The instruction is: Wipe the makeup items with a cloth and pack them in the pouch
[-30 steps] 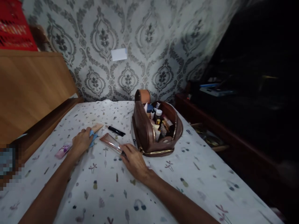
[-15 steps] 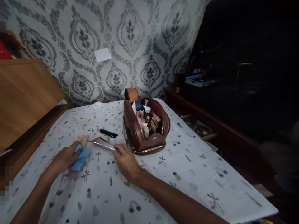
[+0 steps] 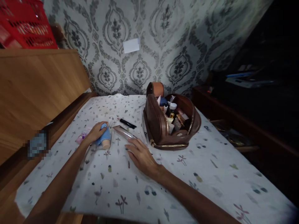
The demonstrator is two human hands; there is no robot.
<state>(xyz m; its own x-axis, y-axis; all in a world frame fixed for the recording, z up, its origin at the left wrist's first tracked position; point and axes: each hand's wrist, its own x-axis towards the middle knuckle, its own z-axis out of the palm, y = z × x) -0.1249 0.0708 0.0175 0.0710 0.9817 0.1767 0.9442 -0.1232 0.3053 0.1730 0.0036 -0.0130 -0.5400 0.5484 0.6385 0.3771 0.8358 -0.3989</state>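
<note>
My left hand point(image 3: 95, 133) is closed on a blue cloth point(image 3: 104, 135) wrapped round a beige tube point(image 3: 106, 143) that rests on the patterned sheet point(image 3: 130, 183). Flat on the sheet lies my right hand point(image 3: 140, 154), fingers spread, its fingertips at the near end of a rose-gold tube point(image 3: 123, 132). A black pen-like stick point(image 3: 127, 123) lies just beyond. An open brown leather toiletry bag point(image 3: 161, 124), full of small bottles and tubes, stands to the right of my hands.
A small pink item point(image 3: 80, 137) lies left of my left hand. A wooden headboard point(image 3: 39, 90) rises on the left with a red crate point(image 3: 25, 25) on top. Dark furniture with open drawers point(image 3: 233, 137) stands along the right. Patterned wallpaper is behind.
My left hand drew back with the blue cloth, then moved forward again; it now has the beige tube in the cloth. The right hand stayed by the rose-gold tube. The view shifted.
</note>
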